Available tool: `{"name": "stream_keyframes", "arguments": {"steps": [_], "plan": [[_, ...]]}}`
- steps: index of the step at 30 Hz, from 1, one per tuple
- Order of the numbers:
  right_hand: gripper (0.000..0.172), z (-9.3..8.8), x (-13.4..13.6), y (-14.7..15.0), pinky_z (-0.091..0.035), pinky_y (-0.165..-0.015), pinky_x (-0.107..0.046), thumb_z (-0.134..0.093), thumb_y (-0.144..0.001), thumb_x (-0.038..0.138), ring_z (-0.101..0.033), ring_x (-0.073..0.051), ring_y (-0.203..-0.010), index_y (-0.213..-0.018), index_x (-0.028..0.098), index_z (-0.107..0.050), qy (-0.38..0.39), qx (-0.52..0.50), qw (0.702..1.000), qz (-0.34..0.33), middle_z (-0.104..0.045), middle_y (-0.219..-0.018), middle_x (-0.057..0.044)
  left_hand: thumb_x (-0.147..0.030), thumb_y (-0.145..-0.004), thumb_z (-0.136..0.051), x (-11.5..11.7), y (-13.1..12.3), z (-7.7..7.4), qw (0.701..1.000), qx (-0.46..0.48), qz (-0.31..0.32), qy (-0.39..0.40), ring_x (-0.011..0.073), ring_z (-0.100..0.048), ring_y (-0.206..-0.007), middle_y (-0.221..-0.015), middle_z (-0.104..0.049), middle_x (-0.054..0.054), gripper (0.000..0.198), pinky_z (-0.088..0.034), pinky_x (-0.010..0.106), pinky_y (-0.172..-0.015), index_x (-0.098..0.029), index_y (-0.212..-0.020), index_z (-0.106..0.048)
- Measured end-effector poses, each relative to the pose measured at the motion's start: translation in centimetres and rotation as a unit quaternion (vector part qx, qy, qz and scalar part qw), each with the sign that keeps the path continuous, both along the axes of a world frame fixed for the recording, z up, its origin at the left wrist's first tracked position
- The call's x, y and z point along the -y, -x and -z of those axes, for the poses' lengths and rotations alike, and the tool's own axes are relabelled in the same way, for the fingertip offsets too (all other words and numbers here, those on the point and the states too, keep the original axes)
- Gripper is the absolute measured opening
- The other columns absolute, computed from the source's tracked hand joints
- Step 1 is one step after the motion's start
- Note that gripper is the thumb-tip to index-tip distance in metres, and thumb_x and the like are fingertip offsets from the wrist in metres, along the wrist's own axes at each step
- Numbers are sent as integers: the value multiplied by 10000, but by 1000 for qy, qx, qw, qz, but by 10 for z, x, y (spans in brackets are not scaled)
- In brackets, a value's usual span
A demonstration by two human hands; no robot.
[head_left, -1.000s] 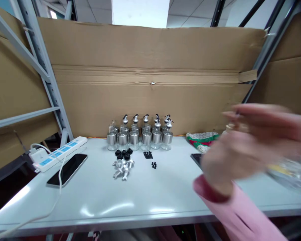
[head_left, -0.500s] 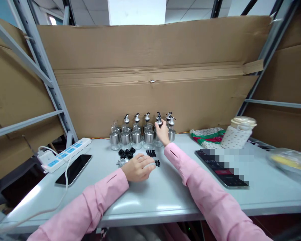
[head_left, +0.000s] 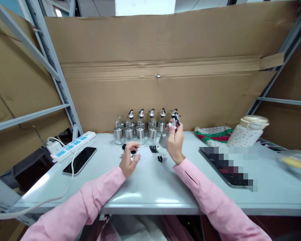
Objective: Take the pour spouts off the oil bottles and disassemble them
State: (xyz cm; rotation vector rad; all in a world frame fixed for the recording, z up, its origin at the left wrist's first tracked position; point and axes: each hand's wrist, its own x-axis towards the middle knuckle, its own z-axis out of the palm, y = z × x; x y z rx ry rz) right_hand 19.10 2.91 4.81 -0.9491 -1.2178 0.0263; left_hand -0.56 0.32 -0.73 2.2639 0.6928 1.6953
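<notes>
My right hand [head_left: 175, 144] is closed round a small glass bottle [head_left: 165, 139] with a steel band and a pour spout, lifted and tilted just in front of the row of like bottles [head_left: 140, 127] against the cardboard wall. My left hand [head_left: 128, 160] rests on the white table [head_left: 150, 187], fingers curled over the pile of loose silver spouts and black caps [head_left: 132, 152]; what it grips is hidden. Small black plugs [head_left: 154, 149] lie between the two hands.
A phone [head_left: 79, 160] and a white power strip [head_left: 70, 146] with its cable lie at the left. At the right are a dark tablet [head_left: 225, 164], a red-green cloth [head_left: 210, 134], a dotted flask [head_left: 248, 132] and a plastic bag [head_left: 294, 162]. Metal shelf posts flank the table.
My right hand has taken a bottle from the row and pulled it toward me, tilted. My left hand slid left onto the pile of spouts and caps. The view dropped and shifted.
</notes>
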Motion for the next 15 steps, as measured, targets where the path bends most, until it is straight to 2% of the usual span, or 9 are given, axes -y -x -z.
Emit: {"name": "stream_keyframes", "arguments": {"steps": [2,4,7,10,13,15], "plan": [[318,3,12,7,-468,-701,-358,-311,-902,445,-578,-184,-721,-1052,210,-463,19,-12,995,-95,-583,-854,-60,-249,-859,-420,11,-13,8,995,19,53,81,194,-454,-1134,-1201,-408,120,363,-420,403,-944,-216,-1201,-304],[308,4,22,16,-472,-639,-328,-307,-906,451,-583,-175,-679,-1041,220,-458,34,-16,981,-192,-587,-800,-43,-281,-830,-491,20,-24,13,987,17,93,132,225,-337,-1267,-1323,-326,134,507,-316,456,-1044,-225,-1263,-234],[296,4,34,29,-470,-621,-311,-325,-905,450,-577,-166,-667,-1044,226,-460,53,0,958,-280,-580,-769,-29,-322,-737,-628,25,-37,15,968,33,140,208,257,-262,-1322,-1405,-266,138,718,-237,473,-1087,-222,-1302,-197],[321,9,43,38,-462,-608,-302,-331,-899,471,-550,-152,-630,-1031,216,-476,68,35,946,-314,-557,-730,-17,-308,-638,-717,24,-45,12,931,64,179,310,268,-418,-1217,-1305,-430,133,737,-355,434,-1011,-189,-1245,-318],[336,15,47,41,-456,-600,-292,-341,-895,479,-542,-145,-617,-1016,204,-492,72,54,938,-335,-546,-692,-6,-261,-570,-750,24,-47,6,889,58,198,410,247,-584,-960,-1029,-611,108,572,-455,390,-860,-127,-1062,-489],[325,16,48,41,-459,-611,-288,-350,-897,462,-557,-146,-639,-1027,203,-498,70,57,933,-349,-560,-706,-10,-231,-548,-751,24,-46,2,880,49,191,432,225,-608,-846,-904,-642,86,486,-468,365,-791,-113,-968,-536]]}}
